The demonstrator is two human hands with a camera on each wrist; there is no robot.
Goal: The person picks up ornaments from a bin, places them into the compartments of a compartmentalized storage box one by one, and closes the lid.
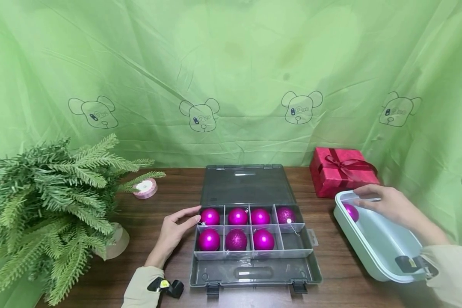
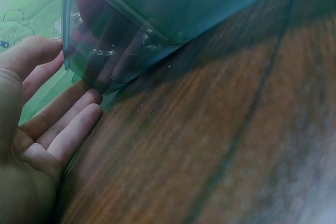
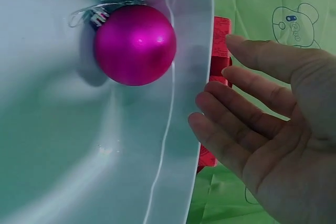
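Note:
My left hand (image 1: 173, 232) touches the left wall of a grey clear-plastic divided box (image 1: 256, 273), its fingers mostly straight. In the left wrist view, the thumb meets the box's edge while other fingertips lie against its lower corner. Several magenta baubles, such as a glittery bauble (image 1: 236, 239), sit singly in compartments; the front right compartment (image 1: 294, 240) shows bare floor. On the right, my right hand (image 1: 392, 204) hovers at the far end of a pale blue tub (image 1: 363, 252), fingers loosely extended. Inside lies one magenta bauble (image 3: 135, 45) with a silver cap and string, apart from the fingers.
A red gift box (image 1: 339, 171) with a ribbon bow stands behind the tub. Leftward are an artificial fir tree (image 1: 57, 201) on a whitish base (image 1: 117, 244) and a pink ribbon roll (image 1: 145, 188). Green cloth (image 1: 246, 141) hangs behind the wooden table (image 1: 169, 184).

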